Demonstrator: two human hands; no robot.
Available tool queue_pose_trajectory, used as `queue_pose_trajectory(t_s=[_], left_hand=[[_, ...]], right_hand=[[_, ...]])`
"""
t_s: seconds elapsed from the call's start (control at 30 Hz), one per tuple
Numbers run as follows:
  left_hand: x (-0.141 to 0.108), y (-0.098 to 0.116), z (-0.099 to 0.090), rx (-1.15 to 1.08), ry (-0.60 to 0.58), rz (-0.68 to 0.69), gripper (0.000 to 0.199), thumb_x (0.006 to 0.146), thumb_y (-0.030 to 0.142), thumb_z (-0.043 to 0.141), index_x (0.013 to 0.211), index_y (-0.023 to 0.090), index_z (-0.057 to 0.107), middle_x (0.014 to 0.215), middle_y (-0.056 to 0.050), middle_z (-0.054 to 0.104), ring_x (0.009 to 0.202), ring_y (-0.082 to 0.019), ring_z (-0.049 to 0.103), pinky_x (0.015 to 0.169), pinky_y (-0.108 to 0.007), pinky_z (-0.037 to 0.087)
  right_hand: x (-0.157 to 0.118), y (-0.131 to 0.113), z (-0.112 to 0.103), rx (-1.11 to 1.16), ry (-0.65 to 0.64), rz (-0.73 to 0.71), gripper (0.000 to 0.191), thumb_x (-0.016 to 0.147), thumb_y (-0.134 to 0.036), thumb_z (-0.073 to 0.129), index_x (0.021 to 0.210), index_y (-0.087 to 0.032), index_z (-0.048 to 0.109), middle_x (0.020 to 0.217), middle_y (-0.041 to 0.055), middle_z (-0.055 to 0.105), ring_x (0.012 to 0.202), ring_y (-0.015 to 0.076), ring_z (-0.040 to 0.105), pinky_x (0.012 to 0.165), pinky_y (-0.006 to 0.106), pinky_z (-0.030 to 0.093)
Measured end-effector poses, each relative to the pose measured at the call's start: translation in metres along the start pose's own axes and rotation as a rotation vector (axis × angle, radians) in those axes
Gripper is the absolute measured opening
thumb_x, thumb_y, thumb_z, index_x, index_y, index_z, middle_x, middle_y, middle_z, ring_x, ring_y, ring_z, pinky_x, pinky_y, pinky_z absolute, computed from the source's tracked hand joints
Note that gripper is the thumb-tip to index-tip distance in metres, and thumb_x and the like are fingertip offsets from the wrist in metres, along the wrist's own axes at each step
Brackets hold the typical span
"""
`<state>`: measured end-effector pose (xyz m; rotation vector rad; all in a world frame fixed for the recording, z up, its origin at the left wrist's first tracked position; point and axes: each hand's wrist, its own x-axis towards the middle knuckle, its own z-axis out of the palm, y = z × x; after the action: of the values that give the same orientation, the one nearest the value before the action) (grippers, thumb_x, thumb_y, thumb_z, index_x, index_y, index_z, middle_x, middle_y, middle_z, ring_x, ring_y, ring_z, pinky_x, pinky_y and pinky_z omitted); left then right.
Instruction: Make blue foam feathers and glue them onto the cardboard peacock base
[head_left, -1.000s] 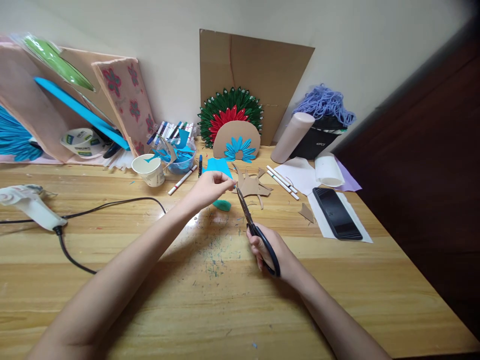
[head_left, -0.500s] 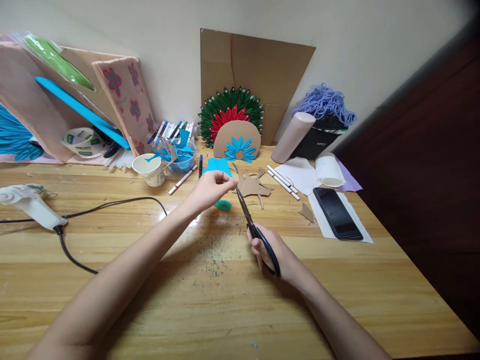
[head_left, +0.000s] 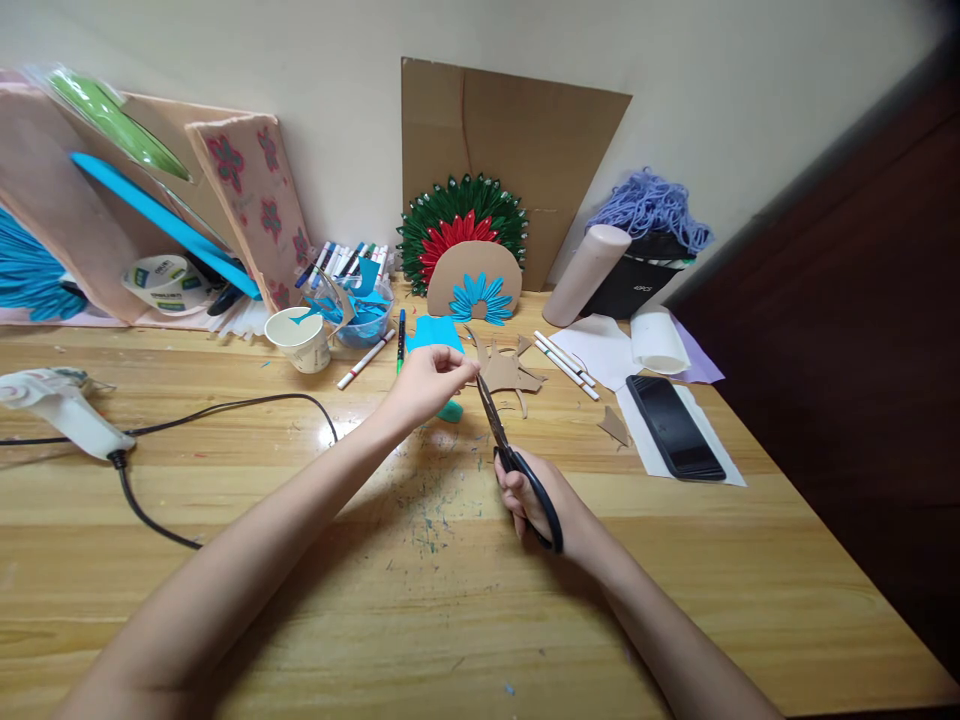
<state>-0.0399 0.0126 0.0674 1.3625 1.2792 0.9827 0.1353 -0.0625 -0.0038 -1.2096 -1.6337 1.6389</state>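
Note:
My right hand [head_left: 536,500] is closed round the black handles of a pair of scissors [head_left: 493,415], whose blades point up and away from me. The blade tips meet the fingertips of my left hand [head_left: 433,380], which is closed in a pinch; what it pinches is too small to make out. Just behind the hands lie brown cardboard scraps [head_left: 510,368] and a sheet of blue paper [head_left: 436,332]. A green piece [head_left: 450,411] shows partly under my left hand. Farther back, a cardboard piece with blue petals [head_left: 480,298] leans on a green and red petal fan [head_left: 461,215].
A white glue gun [head_left: 64,410] with a black cord lies at the left. A paper cup [head_left: 298,340] and a tub of blue scraps [head_left: 361,318] stand behind it. At the right are a phone [head_left: 675,427], markers [head_left: 566,365], a pale cylinder [head_left: 586,275] and purple yarn [head_left: 649,210].
My left hand has shifted slightly to the right, closer over the scissor tips. The blades look more closed than before. My right hand has barely moved.

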Motion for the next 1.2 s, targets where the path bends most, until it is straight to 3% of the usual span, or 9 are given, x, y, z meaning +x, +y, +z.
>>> queue_pose_trajectory(t_s=[0.3, 0.7, 0.8, 1.0, 1.2], left_hand=[[0.001, 0.0, 0.0, 0.018, 0.005, 0.004, 0.015, 0.07, 0.025, 0.059, 0.062, 0.012, 0.058, 0.059, -0.001, 0.055, 0.054, -0.009, 0.045, 0.052, -0.021, 0.035], [0.001, -0.002, -0.001, 0.002, 0.015, 0.013, 0.017, 0.069, 0.027, 0.059, 0.06, 0.013, 0.056, 0.057, 0.001, 0.051, 0.053, -0.008, 0.044, 0.052, -0.022, 0.033], [0.001, -0.001, -0.002, -0.012, 0.015, 0.026, 0.018, 0.069, 0.028, 0.06, 0.059, 0.013, 0.055, 0.055, 0.002, 0.049, 0.052, -0.008, 0.042, 0.052, -0.022, 0.032], [-0.001, 0.0, 0.001, -0.025, 0.034, 0.003, 0.018, 0.067, 0.029, 0.06, 0.059, 0.014, 0.056, 0.058, 0.0, 0.053, 0.054, -0.009, 0.045, 0.053, -0.022, 0.034], [-0.001, 0.0, 0.003, -0.05, 0.048, -0.032, 0.017, 0.066, 0.028, 0.061, 0.058, 0.014, 0.056, 0.059, 0.0, 0.055, 0.054, -0.009, 0.046, 0.054, -0.024, 0.035]], right_hand=[[-0.002, -0.004, 0.005, 0.034, 0.041, 0.028, 0.058, 0.066, -0.076, 0.044, 0.074, -0.019, 0.04, 0.052, -0.008, 0.035, 0.037, 0.0046, 0.032, 0.032, 0.018, 0.039], [-0.006, -0.02, 0.01, 0.004, 0.129, 0.114, 0.041, 0.075, -0.06, 0.051, 0.076, -0.019, 0.044, 0.048, -0.0084, 0.037, 0.036, 0.0058, 0.037, 0.032, 0.017, 0.039], [-0.006, -0.019, 0.01, 0.002, 0.125, 0.118, 0.045, 0.073, -0.064, 0.051, 0.075, -0.02, 0.042, 0.047, -0.0086, 0.037, 0.035, 0.006, 0.036, 0.031, 0.017, 0.038], [-0.005, -0.009, 0.007, -0.004, 0.041, -0.037, 0.062, 0.066, -0.08, 0.034, 0.076, -0.02, 0.039, 0.049, -0.0078, 0.037, 0.036, 0.0064, 0.036, 0.034, 0.019, 0.037], [-0.006, -0.011, 0.005, -0.001, 0.002, -0.033, 0.065, 0.064, -0.083, 0.03, 0.079, -0.02, 0.039, 0.051, -0.0073, 0.037, 0.038, 0.0073, 0.037, 0.037, 0.02, 0.038]])
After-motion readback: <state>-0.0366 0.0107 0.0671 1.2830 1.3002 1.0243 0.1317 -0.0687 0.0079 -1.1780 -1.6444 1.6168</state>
